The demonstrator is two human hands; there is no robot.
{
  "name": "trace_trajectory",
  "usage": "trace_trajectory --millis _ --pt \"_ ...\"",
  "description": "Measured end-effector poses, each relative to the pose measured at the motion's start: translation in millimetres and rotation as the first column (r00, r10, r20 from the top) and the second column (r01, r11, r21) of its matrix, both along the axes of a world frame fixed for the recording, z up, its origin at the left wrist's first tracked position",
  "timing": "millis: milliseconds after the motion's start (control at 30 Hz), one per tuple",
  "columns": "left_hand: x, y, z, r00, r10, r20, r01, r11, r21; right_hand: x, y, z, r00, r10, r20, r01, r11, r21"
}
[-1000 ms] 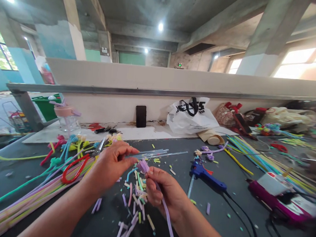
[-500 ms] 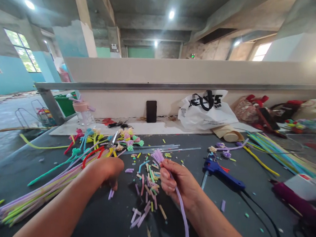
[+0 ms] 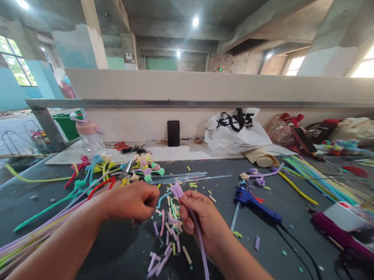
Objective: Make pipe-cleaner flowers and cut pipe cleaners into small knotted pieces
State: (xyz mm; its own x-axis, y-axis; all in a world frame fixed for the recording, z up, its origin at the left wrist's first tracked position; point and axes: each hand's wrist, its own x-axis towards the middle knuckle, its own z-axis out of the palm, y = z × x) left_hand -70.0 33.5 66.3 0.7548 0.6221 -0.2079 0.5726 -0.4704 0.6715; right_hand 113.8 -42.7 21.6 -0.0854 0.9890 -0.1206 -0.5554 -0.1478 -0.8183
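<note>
My right hand (image 3: 197,217) pinches a long purple pipe cleaner (image 3: 204,260) just under a bunch of short purple pipe cleaner pieces (image 3: 176,190) at its top. The stem's lower end hangs down past my palm. Left of the bunch, my left hand (image 3: 134,200) is closed with its fingers curled under. Whatever those fingers hold is hidden from view. Between and below both hands lie many cut pipe cleaner pieces (image 3: 166,258) in purple, pink, yellow and green. Scissors (image 3: 128,167) rest behind my left hand, among finished-looking coloured pipe cleaner flowers (image 3: 146,167).
A blue glue gun (image 3: 256,204) with a black cord lies to the right. Long pipe cleaners (image 3: 9,251) stretch along the left under my forearm. Clear glue sticks (image 3: 190,178), a phone (image 3: 173,133), a white bag (image 3: 235,132) and a bottle (image 3: 89,135) are farther back.
My left hand has risen from the tabletop and moved right, closer to the purple bunch. My right hand keeps its hold on the stem. The camera view has shifted slightly right.
</note>
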Motion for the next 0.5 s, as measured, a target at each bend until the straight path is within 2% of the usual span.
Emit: trace_trajectory --millis 100,200,333,500 --pt "5 -4 7.8 0.979 0.036 0.201 -0.004 0.987 -0.160 -3 -1 -1.2 0.999 -0.012 0.030 0.011 1.000 0.018" --pt "7 -5 14.4 0.953 0.049 0.299 0.030 0.967 -0.254 -3 -1 -2.8 0.999 -0.011 0.042 0.011 1.000 0.012" --pt "7 -5 18.1 0.944 0.059 0.325 0.018 0.973 -0.231 -4 -1 -4.6 0.999 -0.016 0.051 0.015 1.000 0.026" --pt "9 -5 15.2 0.905 0.184 0.383 -0.100 0.968 -0.230 -7 -1 -5.3 0.994 -0.048 0.098 0.046 0.999 0.025"
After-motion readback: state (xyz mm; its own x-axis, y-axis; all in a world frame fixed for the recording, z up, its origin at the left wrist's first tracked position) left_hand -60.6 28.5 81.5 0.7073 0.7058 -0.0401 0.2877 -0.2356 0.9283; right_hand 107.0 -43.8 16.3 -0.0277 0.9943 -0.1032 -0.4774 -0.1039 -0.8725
